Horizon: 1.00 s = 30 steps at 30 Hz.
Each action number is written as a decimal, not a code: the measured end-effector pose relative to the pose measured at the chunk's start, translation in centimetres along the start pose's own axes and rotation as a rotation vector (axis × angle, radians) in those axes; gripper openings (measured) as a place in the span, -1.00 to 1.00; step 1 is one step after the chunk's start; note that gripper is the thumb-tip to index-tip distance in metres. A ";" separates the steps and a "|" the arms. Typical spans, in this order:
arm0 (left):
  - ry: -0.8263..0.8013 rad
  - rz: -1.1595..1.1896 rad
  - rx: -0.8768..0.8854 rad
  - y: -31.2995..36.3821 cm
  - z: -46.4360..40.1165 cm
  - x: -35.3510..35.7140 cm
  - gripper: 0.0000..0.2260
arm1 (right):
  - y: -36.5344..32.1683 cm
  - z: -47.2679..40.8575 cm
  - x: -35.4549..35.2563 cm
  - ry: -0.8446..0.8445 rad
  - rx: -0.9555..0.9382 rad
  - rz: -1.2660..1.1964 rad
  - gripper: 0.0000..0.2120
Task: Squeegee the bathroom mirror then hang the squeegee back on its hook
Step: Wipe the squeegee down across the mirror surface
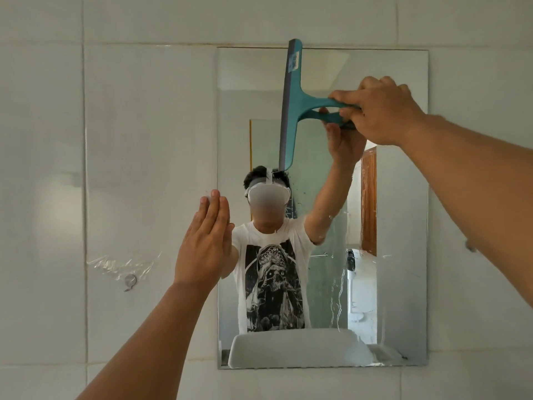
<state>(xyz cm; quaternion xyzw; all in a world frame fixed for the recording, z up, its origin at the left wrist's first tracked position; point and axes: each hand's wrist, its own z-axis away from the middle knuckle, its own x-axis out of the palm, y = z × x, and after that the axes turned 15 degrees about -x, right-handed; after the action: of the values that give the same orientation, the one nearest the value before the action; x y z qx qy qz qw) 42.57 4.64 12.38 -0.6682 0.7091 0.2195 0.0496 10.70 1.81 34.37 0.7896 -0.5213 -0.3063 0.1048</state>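
Observation:
A frameless rectangular mirror [403,197] hangs on the white tiled wall, with water streaks down its right part. My right hand [380,111] grips the handle of a teal squeegee [291,105]. Its blade stands vertical against the glass near the mirror's upper middle, its top end just over the top edge. My left hand [206,243] is flat with fingers together, pressed at the mirror's left edge. A small metal hook [129,281] under clear tape sits on the wall, left of the mirror.
White tiles [144,140] surround the mirror. The reflection shows a person in a printed white T-shirt, a white basin at the bottom and a wooden door at the right. A small fitting [471,246] sticks out of the wall, right of the mirror.

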 end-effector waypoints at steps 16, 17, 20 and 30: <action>-0.036 0.021 -0.001 0.7 0.6 -0.9 -0.47 | 3.9 4.9 0.5 -0.014 0.185 -0.052 -0.65; -0.040 0.023 0.003 0.6 0.6 -0.9 -0.47 | 3.8 5.1 0.6 -0.009 0.191 -0.057 -0.66; -0.048 0.030 0.006 0.3 0.8 -0.8 -0.49 | 3.8 5.5 0.9 -0.008 0.206 -0.066 -0.64; -0.085 0.048 0.018 -0.1 2.2 -0.8 -0.48 | 3.5 7.4 1.8 0.015 0.302 -0.140 -0.62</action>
<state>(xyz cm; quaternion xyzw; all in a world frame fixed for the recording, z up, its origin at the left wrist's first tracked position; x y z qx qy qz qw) 42.22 6.18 10.64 -0.6406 0.7242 0.2423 0.0801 4.19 -0.18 29.53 0.8331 -0.5041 -0.2254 -0.0328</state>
